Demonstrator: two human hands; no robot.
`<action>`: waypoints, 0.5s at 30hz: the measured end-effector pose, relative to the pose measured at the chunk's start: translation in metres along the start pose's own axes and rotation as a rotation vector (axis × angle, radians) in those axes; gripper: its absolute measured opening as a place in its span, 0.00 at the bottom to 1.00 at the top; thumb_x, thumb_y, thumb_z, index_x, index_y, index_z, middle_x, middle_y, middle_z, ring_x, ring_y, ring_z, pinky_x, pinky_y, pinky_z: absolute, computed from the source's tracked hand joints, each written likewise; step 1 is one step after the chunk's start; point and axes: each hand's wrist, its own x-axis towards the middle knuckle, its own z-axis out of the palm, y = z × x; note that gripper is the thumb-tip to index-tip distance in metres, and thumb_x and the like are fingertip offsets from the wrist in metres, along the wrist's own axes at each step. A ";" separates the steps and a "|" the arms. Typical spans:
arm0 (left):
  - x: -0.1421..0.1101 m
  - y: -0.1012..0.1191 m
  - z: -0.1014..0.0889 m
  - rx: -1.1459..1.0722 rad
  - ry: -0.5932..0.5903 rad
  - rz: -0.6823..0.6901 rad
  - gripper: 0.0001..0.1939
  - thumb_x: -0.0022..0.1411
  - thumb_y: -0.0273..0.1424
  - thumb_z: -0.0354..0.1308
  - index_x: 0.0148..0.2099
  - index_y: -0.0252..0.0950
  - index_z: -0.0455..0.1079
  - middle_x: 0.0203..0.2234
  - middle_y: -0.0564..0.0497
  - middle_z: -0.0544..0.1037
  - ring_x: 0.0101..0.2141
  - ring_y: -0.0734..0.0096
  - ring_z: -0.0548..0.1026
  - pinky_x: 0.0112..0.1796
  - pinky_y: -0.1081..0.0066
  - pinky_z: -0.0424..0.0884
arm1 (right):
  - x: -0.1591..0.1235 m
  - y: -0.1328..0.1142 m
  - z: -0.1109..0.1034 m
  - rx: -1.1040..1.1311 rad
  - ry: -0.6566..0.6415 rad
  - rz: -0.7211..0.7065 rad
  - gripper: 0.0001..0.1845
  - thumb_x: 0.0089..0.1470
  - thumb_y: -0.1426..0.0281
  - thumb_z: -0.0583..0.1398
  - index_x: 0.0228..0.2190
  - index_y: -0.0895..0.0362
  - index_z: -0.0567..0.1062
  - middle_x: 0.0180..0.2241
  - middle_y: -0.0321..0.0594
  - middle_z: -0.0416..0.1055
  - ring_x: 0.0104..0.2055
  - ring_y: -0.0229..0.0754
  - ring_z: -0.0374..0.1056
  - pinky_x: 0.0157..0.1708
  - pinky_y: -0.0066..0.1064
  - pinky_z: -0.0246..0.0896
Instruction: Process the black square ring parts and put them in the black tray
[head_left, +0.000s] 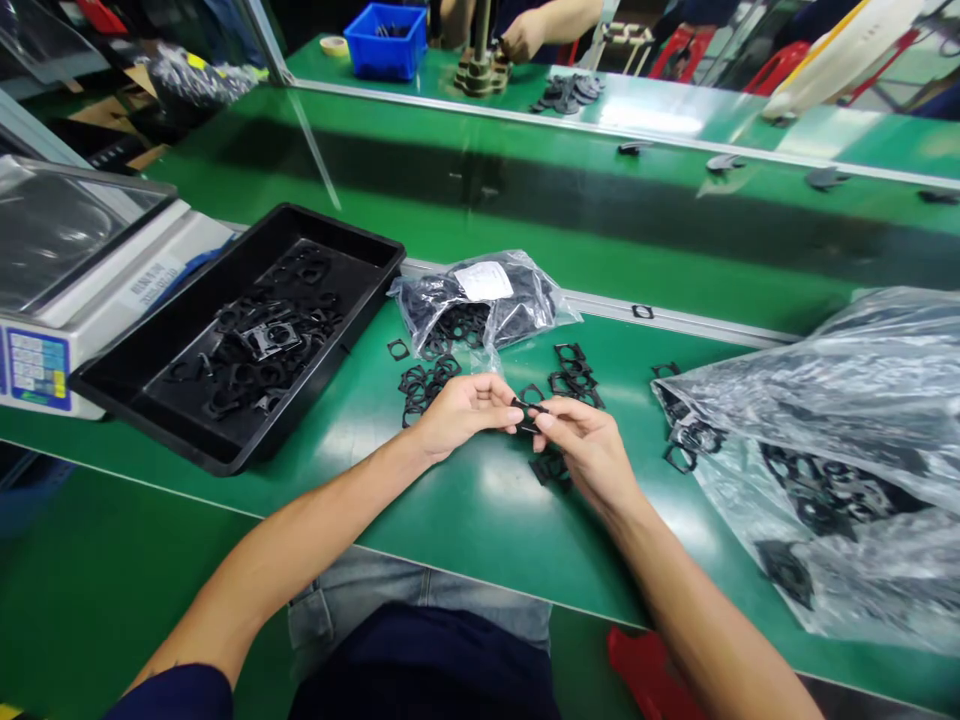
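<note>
Both my hands meet over the green bench, fingertips pinched on a small black plastic ring part [528, 412]. My left hand [472, 408] grips its left side between thumb and fingers. From the right, my right hand [585, 440] holds the other side; whether the part is one piece or two pressed together I cannot tell. Beside my left hand lies a pile of black square ring parts [424, 385]. Another group of black ring parts [576, 375] is just beyond my right hand, and a few black parts [551, 468] lie partly under it.
A black tray [315, 400] with loose parts stands left, against a weighing scale [97, 290]. A clear bag of parts [487, 300] lies behind my hands. A large open plastic bag [840, 400] spills parts at right. Across the bench are a co-worker's hand [525, 36] and a blue bin [384, 45].
</note>
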 end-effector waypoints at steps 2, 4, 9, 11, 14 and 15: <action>0.000 0.000 0.002 -0.002 0.028 0.031 0.25 0.44 0.43 0.77 0.31 0.31 0.70 0.23 0.54 0.77 0.24 0.77 0.76 0.31 0.74 0.72 | -0.001 0.000 0.000 -0.008 0.010 -0.016 0.21 0.39 0.53 0.75 0.29 0.55 0.80 0.21 0.33 0.74 0.20 0.36 0.68 0.23 0.29 0.67; 0.000 -0.001 0.003 0.006 0.031 0.018 0.23 0.45 0.43 0.76 0.33 0.31 0.72 0.23 0.54 0.77 0.24 0.77 0.76 0.30 0.75 0.72 | -0.002 -0.001 0.000 -0.050 0.034 -0.045 0.21 0.40 0.53 0.75 0.29 0.55 0.79 0.21 0.34 0.73 0.21 0.37 0.68 0.24 0.31 0.68; 0.000 -0.001 0.001 -0.025 0.012 -0.039 0.23 0.44 0.40 0.77 0.36 0.30 0.75 0.26 0.52 0.78 0.26 0.76 0.76 0.33 0.73 0.73 | -0.004 -0.001 0.001 -0.112 0.056 -0.105 0.21 0.42 0.53 0.74 0.30 0.55 0.79 0.24 0.35 0.74 0.23 0.38 0.71 0.27 0.32 0.71; -0.001 0.000 0.001 -0.060 0.011 -0.040 0.23 0.45 0.42 0.76 0.35 0.30 0.76 0.27 0.51 0.79 0.27 0.75 0.76 0.34 0.72 0.73 | -0.004 -0.001 0.001 -0.114 0.041 -0.097 0.20 0.44 0.53 0.73 0.30 0.55 0.79 0.23 0.35 0.74 0.23 0.39 0.72 0.28 0.32 0.71; -0.003 0.002 0.003 -0.081 0.000 -0.034 0.24 0.48 0.46 0.74 0.34 0.30 0.77 0.26 0.50 0.79 0.27 0.74 0.76 0.34 0.72 0.73 | -0.004 0.000 0.001 -0.098 0.018 -0.080 0.21 0.44 0.53 0.73 0.31 0.55 0.79 0.21 0.35 0.74 0.23 0.39 0.72 0.28 0.31 0.71; -0.003 0.003 0.003 -0.076 -0.005 -0.032 0.23 0.48 0.46 0.74 0.33 0.30 0.77 0.25 0.50 0.78 0.27 0.75 0.76 0.34 0.72 0.73 | -0.004 0.000 0.001 -0.091 0.009 -0.074 0.21 0.44 0.52 0.73 0.31 0.55 0.79 0.21 0.35 0.75 0.23 0.38 0.72 0.28 0.31 0.71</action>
